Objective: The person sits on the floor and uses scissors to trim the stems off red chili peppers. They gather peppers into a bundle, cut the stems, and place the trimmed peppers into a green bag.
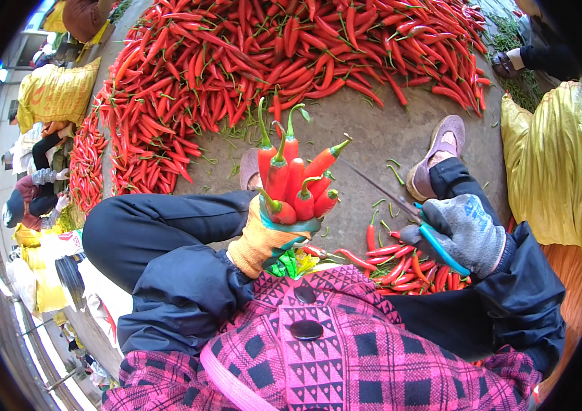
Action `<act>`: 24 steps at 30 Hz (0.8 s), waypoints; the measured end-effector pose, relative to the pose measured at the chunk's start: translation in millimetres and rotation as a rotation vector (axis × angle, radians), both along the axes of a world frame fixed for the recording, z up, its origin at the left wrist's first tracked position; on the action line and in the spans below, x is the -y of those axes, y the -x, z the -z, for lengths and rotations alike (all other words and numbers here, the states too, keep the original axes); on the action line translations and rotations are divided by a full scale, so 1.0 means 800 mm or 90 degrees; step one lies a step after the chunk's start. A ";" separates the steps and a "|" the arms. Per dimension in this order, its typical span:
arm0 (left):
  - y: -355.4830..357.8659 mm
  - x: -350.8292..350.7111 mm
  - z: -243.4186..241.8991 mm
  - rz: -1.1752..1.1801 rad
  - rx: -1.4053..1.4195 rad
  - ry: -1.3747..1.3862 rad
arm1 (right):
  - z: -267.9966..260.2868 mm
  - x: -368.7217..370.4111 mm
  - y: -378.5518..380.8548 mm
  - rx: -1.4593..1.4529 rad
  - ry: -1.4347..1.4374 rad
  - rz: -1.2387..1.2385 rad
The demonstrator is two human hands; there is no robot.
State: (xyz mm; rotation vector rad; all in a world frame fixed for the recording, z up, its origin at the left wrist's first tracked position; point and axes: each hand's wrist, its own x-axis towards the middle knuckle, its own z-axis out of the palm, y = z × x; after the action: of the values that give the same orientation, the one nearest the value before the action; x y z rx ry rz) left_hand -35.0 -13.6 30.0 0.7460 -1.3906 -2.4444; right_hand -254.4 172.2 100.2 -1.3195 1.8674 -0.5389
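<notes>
My left hand (265, 236), in an orange knit glove with a green coated palm, grips a bunch of red chili peppers (296, 187). Their green stems point up and away from me; one has been cut short. In a grey glove, my right hand (458, 228) holds scissors (427, 231) with teal handles. The long dark blades reach toward the bunch without touching it, and whether they are parted cannot be made out. Below the scissors lie loose red chilies (409, 269) beside my leg.
A large heap of red chilies (270, 61) spreads across the concrete floor (368, 123) ahead. Cut green stems (396, 174) are scattered near my shoe (442, 149). Yellow woven sacks (553, 164) stand at right. Another person (26, 203) sits at far left by a smaller heap (87, 159).
</notes>
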 end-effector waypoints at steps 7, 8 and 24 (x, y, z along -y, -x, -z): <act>-0.002 0.003 0.005 0.035 0.021 0.078 | 0.007 -0.003 0.009 -0.098 0.113 0.003; -0.003 0.002 0.004 0.041 0.023 0.080 | 0.008 -0.003 0.008 -0.107 0.119 0.011; -0.003 -0.012 0.008 -0.014 -0.018 -0.052 | 0.008 -0.005 0.006 -0.048 0.095 0.010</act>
State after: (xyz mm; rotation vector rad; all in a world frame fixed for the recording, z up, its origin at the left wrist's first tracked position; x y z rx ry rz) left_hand -32.7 -3.8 23.4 0.7380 -1.2736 -2.4979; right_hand -259.1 176.3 93.8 -1.4410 1.9307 -0.6550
